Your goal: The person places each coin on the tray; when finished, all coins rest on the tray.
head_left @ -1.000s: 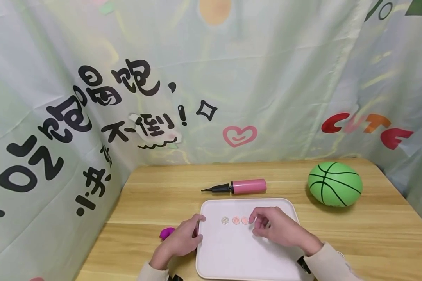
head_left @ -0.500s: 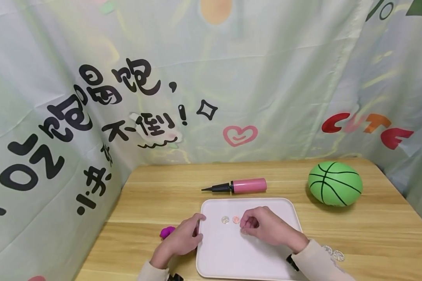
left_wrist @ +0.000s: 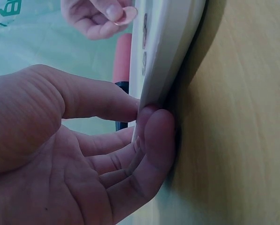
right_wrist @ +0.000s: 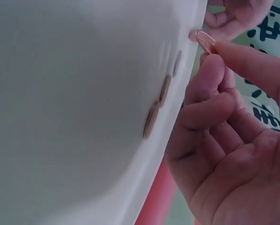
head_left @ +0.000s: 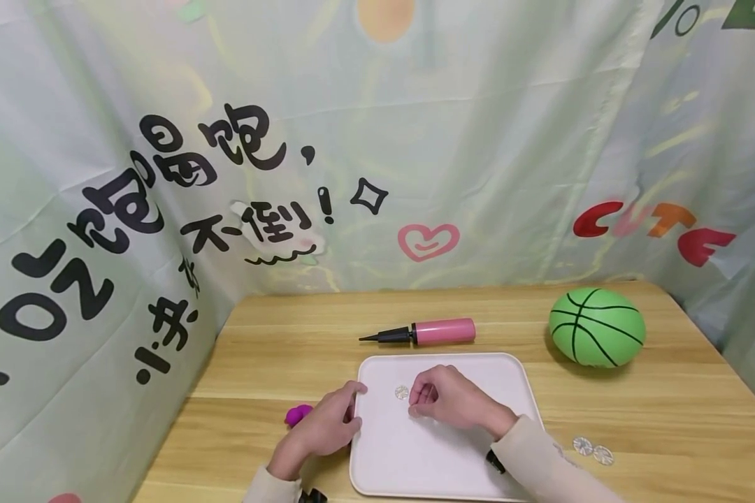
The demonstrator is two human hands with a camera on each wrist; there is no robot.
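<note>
Right now, we are pinching a copper-coloured coin (right_wrist: pixel 206 42) between the thumb and fingertips of our right hand (head_left: pixel 456 399), and it is hovering over the far half of the white tray (head_left: pixel 428 468), standing tilted. With our left hand (head_left: pixel 327 423) we are grasping the tray by its left edge, the fingers curling around the rim. On the tray, toward its far left corner, a silvery coin (head_left: pixel 402 392) is lying flat just beside our right fingertips. Running from it toward the tray's right side, two more copper-coloured coins (right_wrist: pixel 165 90) are lying in a row, the hand hiding them from the head view.

To the right of the tray, two silvery discs (head_left: pixel 582 446) are lying side by side on the wooden counter (head_left: pixel 277 349). Just beyond the tray, a pink-and-black hand pump (head_left: pixel 440 332) is resting on its side. Past the tray's far right corner, a green toy basketball (head_left: pixel 598 327) is sitting well apart. Left of the tray, a purple object (head_left: pixel 298 415) is showing partly behind our left hand.
</note>
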